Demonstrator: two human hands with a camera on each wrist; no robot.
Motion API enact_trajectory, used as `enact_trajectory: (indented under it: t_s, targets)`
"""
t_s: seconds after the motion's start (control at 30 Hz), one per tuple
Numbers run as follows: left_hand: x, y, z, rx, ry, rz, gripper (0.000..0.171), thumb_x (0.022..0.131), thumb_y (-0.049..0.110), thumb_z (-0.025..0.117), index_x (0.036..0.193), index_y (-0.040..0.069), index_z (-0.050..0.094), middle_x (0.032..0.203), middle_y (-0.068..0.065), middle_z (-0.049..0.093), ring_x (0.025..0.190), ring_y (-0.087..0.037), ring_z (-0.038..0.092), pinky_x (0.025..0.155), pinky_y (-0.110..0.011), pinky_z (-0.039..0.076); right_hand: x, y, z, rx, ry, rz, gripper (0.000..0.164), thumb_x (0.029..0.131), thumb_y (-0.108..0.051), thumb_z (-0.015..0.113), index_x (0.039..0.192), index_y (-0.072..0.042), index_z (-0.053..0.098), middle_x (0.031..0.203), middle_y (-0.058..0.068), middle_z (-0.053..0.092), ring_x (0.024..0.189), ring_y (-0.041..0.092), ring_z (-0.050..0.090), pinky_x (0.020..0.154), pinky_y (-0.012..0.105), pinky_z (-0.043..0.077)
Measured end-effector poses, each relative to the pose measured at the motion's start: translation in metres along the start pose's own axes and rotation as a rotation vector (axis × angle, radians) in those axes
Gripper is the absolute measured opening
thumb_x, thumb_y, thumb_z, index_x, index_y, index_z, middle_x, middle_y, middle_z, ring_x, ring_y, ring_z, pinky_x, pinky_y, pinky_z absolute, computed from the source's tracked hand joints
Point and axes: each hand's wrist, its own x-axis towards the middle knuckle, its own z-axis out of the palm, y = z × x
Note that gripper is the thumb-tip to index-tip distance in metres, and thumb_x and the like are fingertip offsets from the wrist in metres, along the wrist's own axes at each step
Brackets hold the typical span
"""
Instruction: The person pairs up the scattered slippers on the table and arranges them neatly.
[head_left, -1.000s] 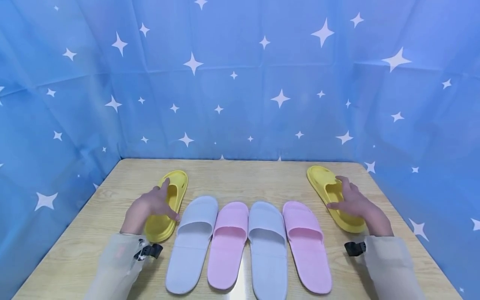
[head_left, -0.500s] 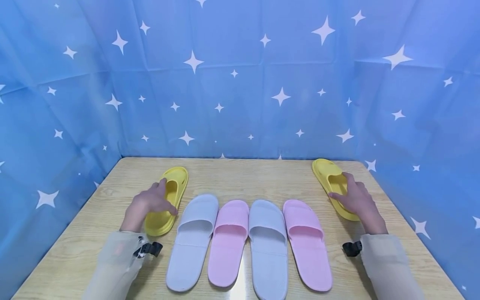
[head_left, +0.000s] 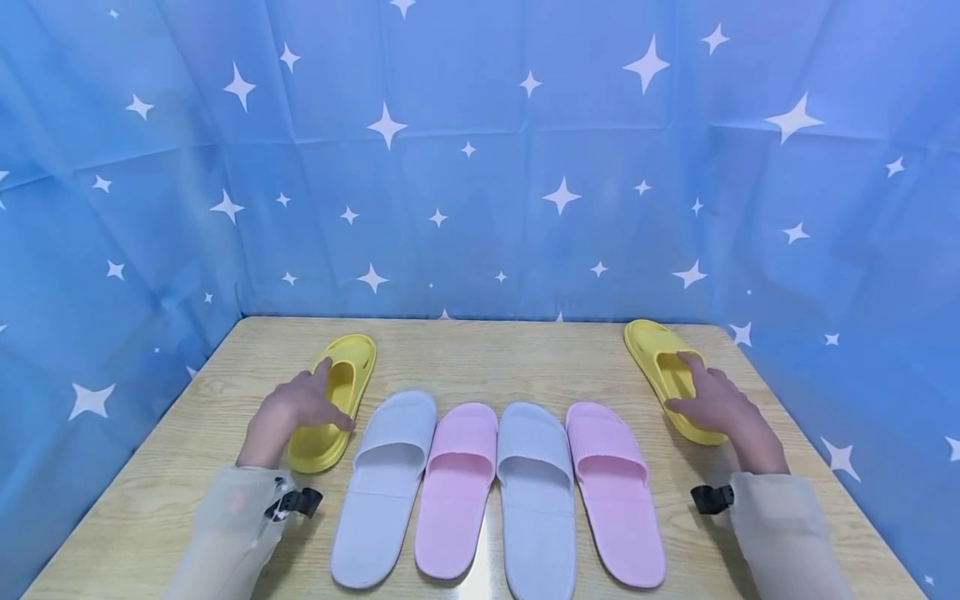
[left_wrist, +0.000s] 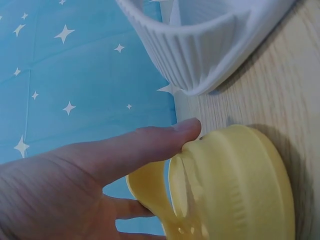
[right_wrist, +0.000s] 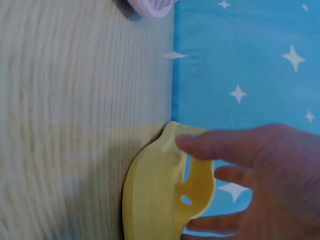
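A yellow slipper (head_left: 317,448) lies at the table's left side, toe pointing away. My left hand (head_left: 296,404) spans it from the outer side, thumb at the inner rim and fingers (left_wrist: 134,207) across from it. Its mate, another yellow slipper (head_left: 648,337), lies near the back right corner with its toe turned inward. Over that slipper's opening is my right hand (head_left: 716,408), thumb and fingers spread. In the right wrist view the thumb tip overlaps the slipper's edge, and the fingers (right_wrist: 215,223) extend straight behind it. My hand hides the outer edge.
Between the yellow pair stands a row of slides: light blue (head_left: 371,525), pink (head_left: 453,521), light blue (head_left: 538,521) and pink (head_left: 622,525). They lie side by side on the wooden table (head_left: 480,358). A blue star-patterned curtain (head_left: 480,183) surrounds the table's back and sides.
The right yellow slipper has slid back and slightly right; my right hand then shifts right while the slipper stays. The left slipper has moved back slightly. The middle slides have not moved.
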Motion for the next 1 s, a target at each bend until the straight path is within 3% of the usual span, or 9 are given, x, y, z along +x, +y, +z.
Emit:
enact_trajectory:
  t_s: [0.13,0.33,0.57,0.83,1.0]
  targets:
    - [-0.003,0.001,0.000,-0.004,-0.012,-0.007,0.128,0.078,0.043,0.086,0.164,-0.002,0.003,0.158,-0.046,0.020,0.138,-0.070,0.031,0.108,-0.075,0.038,-0.002,0.002,0.001,0.003,-0.015,0.008,0.093,0.097,-0.032,0.065,0.162,0.003,0.008,0.152,0.051,0.018,0.135,0.070,0.025,0.101,0.082,0.034]
    - [-0.006,0.002,-0.001,0.014,-0.064,0.001,0.145,0.072,0.039,0.092,0.163,0.003,-0.015,0.155,-0.047,0.022,0.128,-0.064,0.047,0.103,-0.070,0.046,0.001,0.007,0.001,0.015,-0.012,0.017,0.096,0.096,-0.030,0.066,0.162,0.003,0.006,0.152,0.052,0.017,0.135,0.071,0.024,0.101,0.082,0.034]
    - [-0.004,0.002,0.000,0.022,-0.057,0.011,0.137,0.074,0.036,0.089,0.164,0.004,-0.010,0.154,-0.048,0.022,0.125,-0.063,0.049,0.102,-0.071,0.046,0.004,0.012,0.001,0.030,0.020,0.044,0.089,0.099,-0.030,0.062,0.162,0.005,0.008,0.149,0.050,0.026,0.134,0.069,0.028,0.100,0.080,0.036]
    - [-0.002,0.000,-0.001,0.030,-0.036,0.007,0.132,0.075,0.036,0.086,0.166,0.008,-0.005,0.153,-0.047,0.025,0.120,-0.060,0.052,0.100,-0.070,0.047,0.006,0.017,0.002,0.037,0.075,0.077,0.085,0.100,-0.030,0.059,0.160,0.009,0.013,0.149,0.050,0.026,0.133,0.069,0.028,0.102,0.080,0.035]
    - [-0.003,-0.001,0.000,0.052,-0.022,0.007,0.129,0.077,0.037,0.083,0.165,0.006,-0.005,0.153,-0.046,0.028,0.120,-0.060,0.053,0.099,-0.069,0.048,0.005,0.022,0.004,0.026,0.102,0.078,0.078,0.100,-0.030,0.059,0.155,0.013,0.022,0.146,0.049,0.030,0.131,0.067,0.032,0.102,0.078,0.036]
